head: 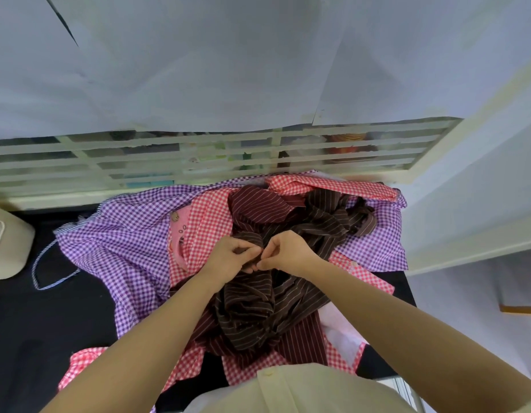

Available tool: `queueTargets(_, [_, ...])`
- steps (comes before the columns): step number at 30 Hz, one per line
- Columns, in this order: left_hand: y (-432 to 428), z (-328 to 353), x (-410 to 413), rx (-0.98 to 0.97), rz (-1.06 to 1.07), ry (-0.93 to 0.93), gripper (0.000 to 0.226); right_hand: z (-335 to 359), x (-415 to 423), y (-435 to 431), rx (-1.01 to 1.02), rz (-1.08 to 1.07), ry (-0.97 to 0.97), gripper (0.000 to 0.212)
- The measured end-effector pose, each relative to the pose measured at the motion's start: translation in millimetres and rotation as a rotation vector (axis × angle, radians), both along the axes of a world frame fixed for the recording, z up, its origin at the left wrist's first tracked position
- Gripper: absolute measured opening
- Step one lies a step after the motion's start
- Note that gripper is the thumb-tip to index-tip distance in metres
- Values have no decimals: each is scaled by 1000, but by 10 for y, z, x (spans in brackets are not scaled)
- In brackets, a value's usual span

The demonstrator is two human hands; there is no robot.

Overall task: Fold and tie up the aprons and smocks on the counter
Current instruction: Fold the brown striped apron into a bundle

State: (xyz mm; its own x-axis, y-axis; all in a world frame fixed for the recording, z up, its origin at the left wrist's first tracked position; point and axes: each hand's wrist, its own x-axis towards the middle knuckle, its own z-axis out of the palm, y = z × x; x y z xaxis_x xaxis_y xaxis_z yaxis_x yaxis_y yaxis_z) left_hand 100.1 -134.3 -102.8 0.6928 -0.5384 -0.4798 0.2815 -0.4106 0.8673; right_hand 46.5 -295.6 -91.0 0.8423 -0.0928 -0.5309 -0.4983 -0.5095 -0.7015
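Observation:
A heap of aprons and smocks lies on the black counter (35,323). On top is a crumpled brown pinstriped apron (258,308), with a dark red striped one (258,204) beside it. Under them spread a red gingham smock (207,222) and a purple gingham smock (124,242). My left hand (228,254) and my right hand (285,248) meet at the middle of the heap. Both pinch the same fold or strap of the brown apron between fingertips and thumbs. The part they hold is mostly hidden by the fingers.
A blue-and-white striped cord (41,275) trails from the purple smock onto the counter at left. A cream appliance (5,242) stands at the far left edge. A white slatted window frame (198,156) runs behind the heap, and a white wall ledge (466,245) is at right.

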Motion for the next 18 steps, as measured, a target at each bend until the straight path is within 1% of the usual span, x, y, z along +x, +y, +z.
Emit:
queueTargets(2, [22,-12,12,0,-27,-80,14,-52,4,44,-101,31,-31,26])
queueTargets(5, [55,-21,53,16,-63,-239,16,-102,-22,111,-154,80,-91,30])
queueTargets(9, [35,-4,51,86,-130,-465,12,-122,-40,190,-278,165,-214,19])
queueTargets(11, [36,6,49,99,-125,-514,12,-147,-31,203,-255,129,-234,16])
queueTargets(13, [63,8,53,99,-104,-510,13,-149,-15,184,-164,47,-186,15])
queueTargets(14, [75,9,56,103,-99,-505,12,-141,-8,160,-71,-3,-123,14])
queueTargets(17, [103,18,57,127,-117,-511,11,-37,-11,57,343,-158,135,21])
queueTargets(18, [105,19,53,138,-132,-514,11,-10,-13,10,431,-165,192,22])
